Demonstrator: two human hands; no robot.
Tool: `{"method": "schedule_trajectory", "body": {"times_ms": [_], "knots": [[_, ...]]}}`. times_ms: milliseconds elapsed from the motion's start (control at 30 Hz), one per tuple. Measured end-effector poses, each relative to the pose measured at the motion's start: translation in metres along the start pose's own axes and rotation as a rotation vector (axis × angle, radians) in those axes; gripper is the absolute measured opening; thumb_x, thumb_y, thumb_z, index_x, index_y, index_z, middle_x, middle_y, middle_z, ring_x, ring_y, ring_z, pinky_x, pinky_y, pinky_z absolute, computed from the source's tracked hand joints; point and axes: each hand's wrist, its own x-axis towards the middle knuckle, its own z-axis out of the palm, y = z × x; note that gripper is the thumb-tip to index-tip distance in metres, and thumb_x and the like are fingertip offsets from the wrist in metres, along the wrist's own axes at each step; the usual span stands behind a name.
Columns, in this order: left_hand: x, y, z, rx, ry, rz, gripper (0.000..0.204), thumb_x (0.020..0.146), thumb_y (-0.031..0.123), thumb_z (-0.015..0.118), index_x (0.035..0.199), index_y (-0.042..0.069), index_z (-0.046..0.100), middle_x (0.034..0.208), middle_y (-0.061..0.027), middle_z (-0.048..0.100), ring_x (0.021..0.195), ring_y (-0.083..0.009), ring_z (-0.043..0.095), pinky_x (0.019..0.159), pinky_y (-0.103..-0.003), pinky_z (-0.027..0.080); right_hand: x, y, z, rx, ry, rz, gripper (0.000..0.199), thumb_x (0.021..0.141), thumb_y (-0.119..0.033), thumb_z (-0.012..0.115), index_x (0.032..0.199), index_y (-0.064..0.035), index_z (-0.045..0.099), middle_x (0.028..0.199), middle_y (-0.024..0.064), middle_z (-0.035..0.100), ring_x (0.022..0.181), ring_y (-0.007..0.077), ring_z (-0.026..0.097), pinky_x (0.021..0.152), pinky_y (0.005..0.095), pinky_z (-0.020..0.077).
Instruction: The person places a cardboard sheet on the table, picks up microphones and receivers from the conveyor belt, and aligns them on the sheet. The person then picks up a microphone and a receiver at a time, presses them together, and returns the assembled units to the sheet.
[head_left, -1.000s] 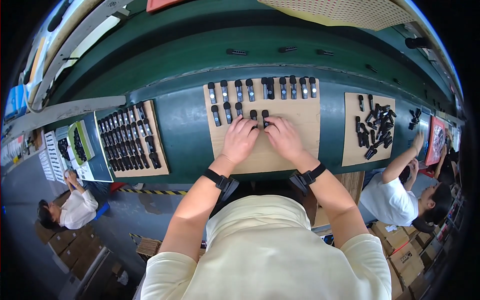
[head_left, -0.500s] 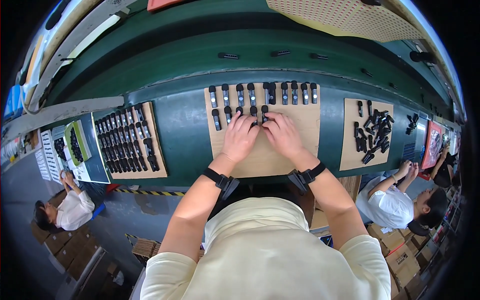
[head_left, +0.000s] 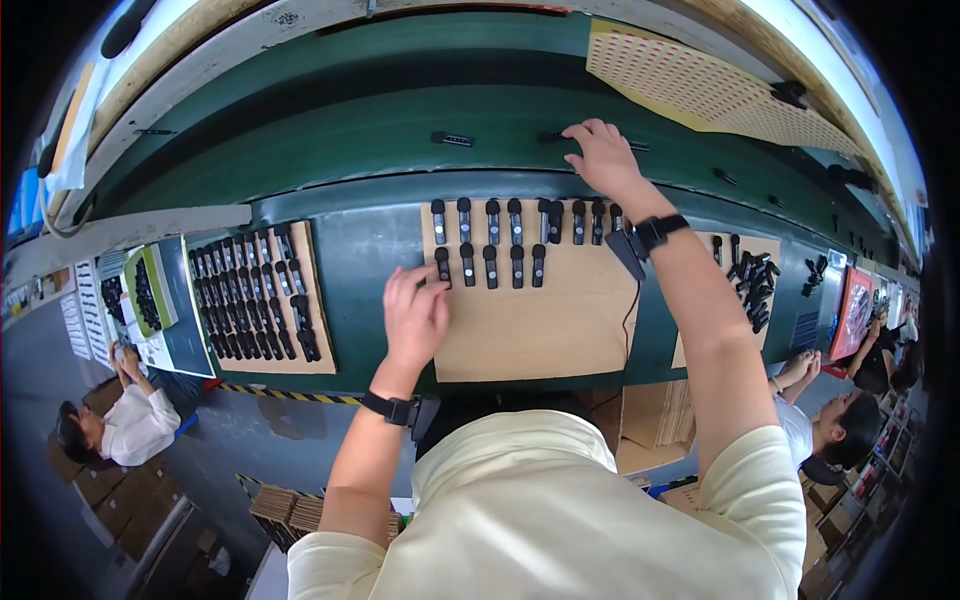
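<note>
Small black microphones with foam tops stand in two rows on a cardboard sheet before me. At the left end of the lower row, my left hand hovers with fingers apart, its fingertips close to the end microphone; I cannot tell if they touch. My right hand reaches out over the green belt beyond the table. Its thumb and forefinger are parted beside a microphone lying there. Another belt microphone is partly covered by that hand.
A second cardboard sheet with rows of microphones lies to the left, and one with a loose pile to the right. A yellow perforated board slants over the belt. Co-workers sit at far left and right.
My hands have parted from the middle of the lower row. The right has gone forward and right to the belt, the left sideways to the row's left end. The view has shifted slightly.
</note>
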Motion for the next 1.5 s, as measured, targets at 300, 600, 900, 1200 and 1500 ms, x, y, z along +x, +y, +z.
{"method": "schedule_trajectory", "body": {"times_ms": [300,600,900,1200,1500], "knots": [[0.036,-0.062,-0.021,0.038,0.024,-0.083,0.023,0.078,0.0,0.065,0.1,0.006,0.062,0.111,-0.0126,0.061,0.106,-0.0349,0.057,0.095,-0.045,0.044,0.046,-0.014,0.02,-0.088,-0.215,0.046,0.026,0.084,-0.019,0.07,0.107,-0.0115,0.06,0.111,0.0105,0.059,0.108,0.0302,0.054,0.092,0.0415,0.0454],[0.148,-0.118,0.029,0.068,-0.007,0.048,0.03,0.077,0.008,0.07,0.106,0.007,0.063,0.11,-0.012,0.062,0.107,-0.0337,0.056,0.094,-0.044,0.046,-0.047,-0.053,-0.051,0.379,0.079,-0.045,0.025,0.081,-0.011,0.074,0.102,-0.0046,0.062,0.094,0.0104,0.064,0.09,0.0291,0.061,0.079,0.0362,0.0486],[0.18,-0.14,0.059,0.23,-0.166,-0.053,0.028,0.081,0.011,0.07,0.108,0.008,0.065,0.111,-0.0133,0.063,0.108,-0.0337,0.057,0.095,-0.041,0.047,-0.207,-0.103,-0.088,0.612,0.137,0.305,0.025,0.08,0.005,0.068,0.103,-0.0018,0.062,0.093,0.0102,0.061,0.087,0.0234,0.059,0.079,0.0298,0.0465],[0.109,-0.082,-0.006,-0.418,0.051,-0.272,0.022,0.086,0.006,0.07,0.107,0.003,0.063,0.096,-0.0066,0.067,0.086,-0.0162,0.063,0.078,-0.027,0.049,-0.213,-0.134,-0.116,0.798,0.192,0.268,0.026,0.079,0.007,0.067,0.103,-0.0014,0.062,0.094,0.0084,0.061,0.087,0.0204,0.058,0.08,0.0299,0.0464],[0.033,0.075,-0.131,-0.887,-0.078,-0.571,0.028,0.085,-0.002,0.069,0.112,0.002,0.062,0.103,-0.0033,0.064,0.088,-0.0053,0.058,0.073,-0.021,0.047,-0.197,-0.178,-0.175,0.951,0.179,0.047,0.028,0.077,0.007,0.07,0.104,-0.0004,0.066,0.094,0.009,0.063,0.087,0.0193,0.06,0.08,0.0291,0.0468]]}}
